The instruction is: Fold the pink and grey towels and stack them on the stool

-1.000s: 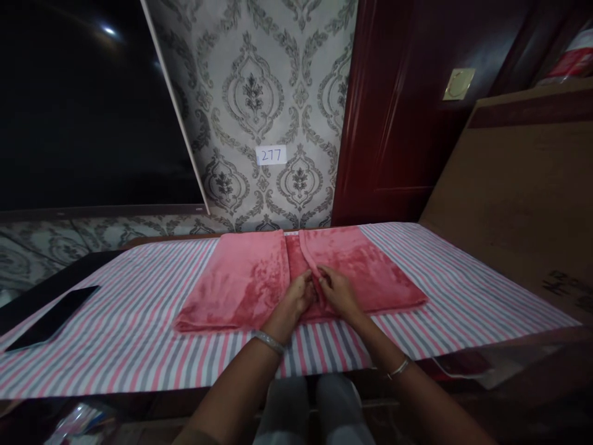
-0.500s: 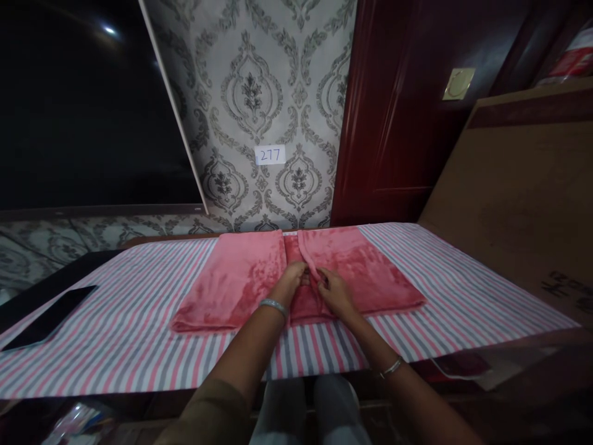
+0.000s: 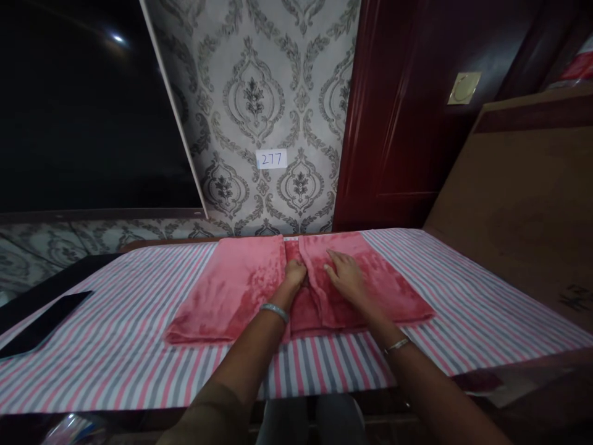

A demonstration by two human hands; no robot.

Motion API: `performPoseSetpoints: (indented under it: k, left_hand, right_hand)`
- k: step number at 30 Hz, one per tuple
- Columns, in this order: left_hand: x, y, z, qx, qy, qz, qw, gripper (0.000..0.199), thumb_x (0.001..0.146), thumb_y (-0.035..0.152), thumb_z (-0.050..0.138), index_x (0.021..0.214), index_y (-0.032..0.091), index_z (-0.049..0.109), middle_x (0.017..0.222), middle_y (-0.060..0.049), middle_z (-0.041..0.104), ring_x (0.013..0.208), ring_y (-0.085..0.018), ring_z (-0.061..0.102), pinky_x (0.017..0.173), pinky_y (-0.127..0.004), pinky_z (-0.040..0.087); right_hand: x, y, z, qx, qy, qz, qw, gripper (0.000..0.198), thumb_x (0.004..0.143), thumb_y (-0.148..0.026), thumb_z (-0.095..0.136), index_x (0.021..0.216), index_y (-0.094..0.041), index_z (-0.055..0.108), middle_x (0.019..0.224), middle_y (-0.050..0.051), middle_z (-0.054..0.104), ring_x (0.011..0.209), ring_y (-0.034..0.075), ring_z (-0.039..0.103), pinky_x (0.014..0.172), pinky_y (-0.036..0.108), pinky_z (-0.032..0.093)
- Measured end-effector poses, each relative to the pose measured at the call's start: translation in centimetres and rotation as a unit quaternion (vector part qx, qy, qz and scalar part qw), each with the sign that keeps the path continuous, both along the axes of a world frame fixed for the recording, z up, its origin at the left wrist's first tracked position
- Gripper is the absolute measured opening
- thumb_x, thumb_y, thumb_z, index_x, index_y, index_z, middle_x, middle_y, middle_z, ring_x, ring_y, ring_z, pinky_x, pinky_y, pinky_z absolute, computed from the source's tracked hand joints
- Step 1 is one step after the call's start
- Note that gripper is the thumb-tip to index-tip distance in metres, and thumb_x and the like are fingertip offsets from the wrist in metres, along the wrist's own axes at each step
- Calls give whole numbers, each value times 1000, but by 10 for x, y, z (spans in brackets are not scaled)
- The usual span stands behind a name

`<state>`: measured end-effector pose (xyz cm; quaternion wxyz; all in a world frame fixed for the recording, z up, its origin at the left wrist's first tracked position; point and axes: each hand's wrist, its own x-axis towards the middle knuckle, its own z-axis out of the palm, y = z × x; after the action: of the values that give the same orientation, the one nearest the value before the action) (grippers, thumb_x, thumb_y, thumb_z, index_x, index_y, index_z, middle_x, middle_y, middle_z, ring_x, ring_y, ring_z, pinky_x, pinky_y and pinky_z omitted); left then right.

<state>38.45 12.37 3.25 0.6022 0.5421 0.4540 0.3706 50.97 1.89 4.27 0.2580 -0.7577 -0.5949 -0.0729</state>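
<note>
A pink plush blanket (image 3: 236, 284) lies on the striped cloth, its two sides folded inward with a narrow strip of the lower layer showing between them. My left hand (image 3: 295, 272) is closed at this middle strip, against the edge of the right-hand fold; its fingertips are partly hidden, and it seems to grip the blanket there. My right hand (image 3: 347, 275) rests on the right-hand fold, fingers apart and holding nothing. A bracelet shows on each wrist.
A pink, grey and white striped cloth (image 3: 134, 321) covers the table. On the left lies a dark flat phone-like object (image 3: 41, 324), below a large black screen (image 3: 92, 111). A big cardboard box (image 3: 523, 204) stands at the right. Behind is a patterned wall bearing a "277" label (image 3: 271, 159).
My right hand has let go of the fold's edge and moved right onto its top, fingers spreading. The right-hand fold's inner edge lies flatter. My left hand stays at the middle, more closed.
</note>
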Motion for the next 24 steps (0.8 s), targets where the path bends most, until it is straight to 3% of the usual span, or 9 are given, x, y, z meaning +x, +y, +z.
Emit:
performPoseSetpoints:
  k: [2, 5, 12, 16, 20, 24]
  left_hand:
    - [-5, -3, -1, -14, 8, -6, 1000, 32, 82, 24, 73, 56, 19, 53, 41, 4, 47, 39, -12, 50, 49, -26, 48]
    - [-8, -4, -1, -39, 12, -27, 999, 30, 81, 28, 73, 59, 20, 54, 44, 1, 54, 42, -15, 56, 52, -29, 52]
    - [11, 26, 11, -65, 9, -44, 997, 4, 72, 14, 71, 72, 16, 68, 43, 1, 55, 39, -16, 55, 49, -29, 51]
    - [21, 47, 15, -54, -38, -36, 997, 15, 69, 8, 68, 82, 15, 72, 51, 0, 63, 45, -14, 57, 51, -24, 49]
    - [18, 57, 10, -58, -90, -79, 991, 36, 62, 7, 73, 97, 17, 75, 69, -3, 73, 58, -16, 67, 58, -24, 54]
    - [18, 60, 1, -52, -128, -95, 986, 50, 60, 12, 79, 109, 16, 73, 82, -7, 77, 68, -19, 71, 65, -29, 57]
  right_hand:
    - [3, 2, -5, -78, -51, -4, 996, 57, 100, -38, 41, 155, -23, 42, 160, 10, 40, 146, 31, 37, 116, 53, 32]
    - [0, 1, -14, -149, -87, -11, 985, 55, 103, -41, 35, 156, -29, 39, 164, 6, 32, 150, 32, 30, 118, 59, 25]
    - [-4, -2, -14, -155, -88, -15, 984, 56, 104, -44, 31, 157, -29, 37, 165, 6, 30, 151, 31, 26, 118, 58, 24]
    - [-3, -1, -18, -160, -79, -10, 984, 57, 104, -42, 32, 158, -28, 35, 166, 6, 28, 153, 30, 24, 119, 58, 23]
    - [15, 9, -15, -181, -35, 23, 983, 57, 103, -46, 34, 155, -26, 42, 162, 9, 36, 148, 32, 35, 118, 55, 29]
    - [47, 35, 6, -151, 26, 50, 987, 57, 103, -46, 29, 151, -21, 50, 150, 11, 53, 137, 27, 51, 113, 42, 40]
